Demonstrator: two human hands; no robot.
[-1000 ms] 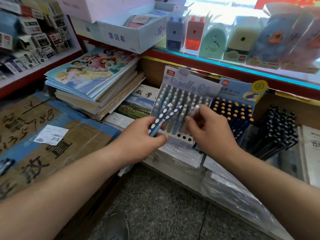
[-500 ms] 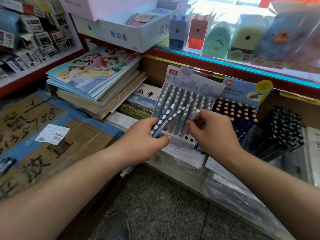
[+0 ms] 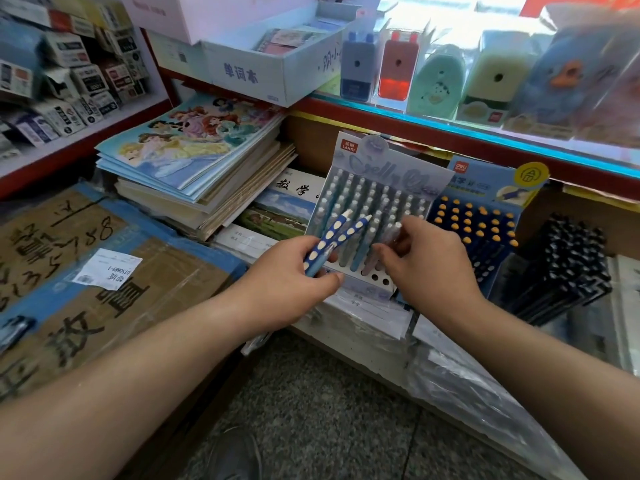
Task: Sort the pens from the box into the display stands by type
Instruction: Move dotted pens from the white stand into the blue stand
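Note:
My left hand [image 3: 294,278] grips two blue pens with white dots [image 3: 334,237], tips pointing up and right, in front of a pale grey display stand [image 3: 377,202] full of light pens. My right hand [image 3: 426,265] pinches a pale translucent pen [image 3: 391,237] at the lower right rows of that stand, above several empty holes [image 3: 375,277]. Just right of it stands a blue display stand [image 3: 485,216] holding dark blue pens with orange caps. A rack of black pens [image 3: 568,261] lies further right.
Stacked colouring books [image 3: 194,157] and notebooks lie left of the stands. A taped cardboard box [image 3: 90,271] sits at the left. Pencil sharpeners [image 3: 398,67] line the glass shelf above. Clear plastic wrap [image 3: 478,403] hangs over the shelf edge below my right arm.
The view has shifted slightly. My right hand has moved a little with the pale pen over the grey stand's lower rows; my left hand still holds the two blue pens.

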